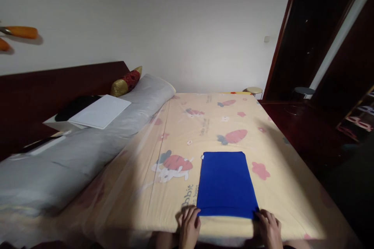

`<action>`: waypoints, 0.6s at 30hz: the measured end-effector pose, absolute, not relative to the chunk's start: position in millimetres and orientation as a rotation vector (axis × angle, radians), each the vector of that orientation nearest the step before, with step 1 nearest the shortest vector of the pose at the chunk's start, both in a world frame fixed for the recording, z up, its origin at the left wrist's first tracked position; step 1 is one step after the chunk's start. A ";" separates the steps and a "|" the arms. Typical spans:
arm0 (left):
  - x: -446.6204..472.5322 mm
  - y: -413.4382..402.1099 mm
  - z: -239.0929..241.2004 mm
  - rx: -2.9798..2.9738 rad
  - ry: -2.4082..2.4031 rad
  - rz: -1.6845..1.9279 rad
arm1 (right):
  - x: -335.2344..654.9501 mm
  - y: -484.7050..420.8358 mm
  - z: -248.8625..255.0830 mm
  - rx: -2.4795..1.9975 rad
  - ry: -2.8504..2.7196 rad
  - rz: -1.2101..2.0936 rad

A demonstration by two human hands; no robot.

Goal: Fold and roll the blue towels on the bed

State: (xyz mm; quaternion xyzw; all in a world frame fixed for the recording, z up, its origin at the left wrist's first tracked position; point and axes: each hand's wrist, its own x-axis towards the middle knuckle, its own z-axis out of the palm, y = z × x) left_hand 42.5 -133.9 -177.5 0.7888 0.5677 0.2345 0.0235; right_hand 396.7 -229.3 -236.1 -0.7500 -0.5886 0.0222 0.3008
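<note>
A folded blue cloth (225,183) lies flat on the cream bedsheet (222,124) printed with carrots and rabbits, close to the near edge of the bed. My left hand (189,226) rests at the cloth's near left corner, fingers curled down onto the edge. My right hand (269,228) sits at the near right corner, fingers bent against the hem. Both hands touch the cloth's near edge; whether they pinch it or just press on it does not show clearly.
A long grey bolster (87,148) runs along the left, with a white sheet (101,111) and a dark item on it. A gold-and-red cushion (126,81) leans on the dark headboard (43,101). Dark wooden furniture (309,124) stands at the right.
</note>
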 end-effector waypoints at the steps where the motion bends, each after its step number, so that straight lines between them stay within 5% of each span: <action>1: 42.5 -134.2 -178.5 2.433 1.764 0.722 | 397.6 -230.8 -235.9 -1.986 -1.603 0.079; 18: 42.0 -122.5 -156.7 2.214 1.675 0.671 | 405.8 -220.5 -226.7 -2.102 -1.532 0.203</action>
